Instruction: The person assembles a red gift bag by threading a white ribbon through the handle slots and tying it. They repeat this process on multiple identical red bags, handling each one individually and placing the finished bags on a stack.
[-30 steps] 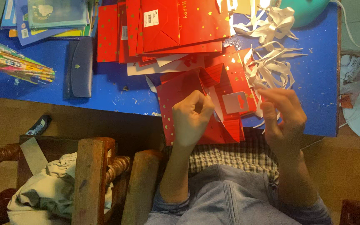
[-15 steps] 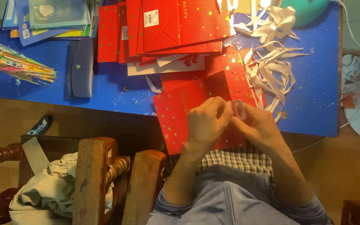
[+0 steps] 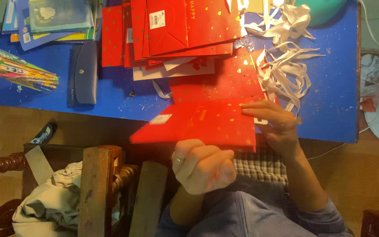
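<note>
Left hand (image 3: 203,166) closed around lower edge of flat red paper gift bag (image 3: 202,123), fingers curled under, ring visible; right hand (image 3: 272,122) loosely open, fingers spread along bag's right edge, thumb side pressed to its face. Bag held lifted and roughly level, over near edge of blue table (image 3: 330,109), just in front of stack of red gift bags (image 3: 185,26). White ribbon strips (image 3: 286,70) heaped just beyond right hand; dark blue wallet (image 3: 83,72) and clear pouch of coloured pens (image 3: 18,70) well apart on table's left part; wooden chair (image 3: 95,188) beside left forearm.
</note>
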Motion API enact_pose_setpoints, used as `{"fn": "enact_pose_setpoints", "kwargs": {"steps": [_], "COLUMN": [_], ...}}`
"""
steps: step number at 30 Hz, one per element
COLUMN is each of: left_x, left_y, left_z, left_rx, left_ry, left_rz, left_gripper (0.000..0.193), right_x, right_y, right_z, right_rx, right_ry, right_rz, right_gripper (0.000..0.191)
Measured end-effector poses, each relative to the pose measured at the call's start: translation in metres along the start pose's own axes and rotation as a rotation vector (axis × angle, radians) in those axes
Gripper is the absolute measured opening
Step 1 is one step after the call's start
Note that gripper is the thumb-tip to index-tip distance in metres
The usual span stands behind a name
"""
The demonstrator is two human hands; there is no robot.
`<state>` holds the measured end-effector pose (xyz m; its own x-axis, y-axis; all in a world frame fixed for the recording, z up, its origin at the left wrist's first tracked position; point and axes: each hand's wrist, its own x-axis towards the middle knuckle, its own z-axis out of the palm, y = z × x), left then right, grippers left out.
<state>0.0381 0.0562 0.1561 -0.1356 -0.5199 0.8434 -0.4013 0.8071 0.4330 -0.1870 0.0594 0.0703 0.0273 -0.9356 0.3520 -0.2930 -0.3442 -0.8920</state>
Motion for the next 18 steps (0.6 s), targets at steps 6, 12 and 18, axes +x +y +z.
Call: {"fn": "enact_pose_setpoints", "kwargs": {"steps": [6,12,18], "left_x": [-0.027,-0.064,-0.072], "left_y": [-0.045,-0.065,-0.054], "left_z": [0.048,0.085,0.105], "left_rx": [0.057,0.149,0.357], "left_ry": [-0.318,-0.603,-0.676], "left_rz": [-0.344,-0.455,-0.480], "left_gripper": [0.013,0.062,0.097], "right_x": [0.009,0.009,0.013], "right_y": [0.013,0.028,0.045], "right_z": [0.009,0.007,-0.005], "right_rx": [-0.140,-0.372,-0.592], "right_ry": [-0.053,-0.070,0.107], "right_rz": [0.055,0.082,-0.007], "right_gripper": [0.052,0.057,0.037]}}
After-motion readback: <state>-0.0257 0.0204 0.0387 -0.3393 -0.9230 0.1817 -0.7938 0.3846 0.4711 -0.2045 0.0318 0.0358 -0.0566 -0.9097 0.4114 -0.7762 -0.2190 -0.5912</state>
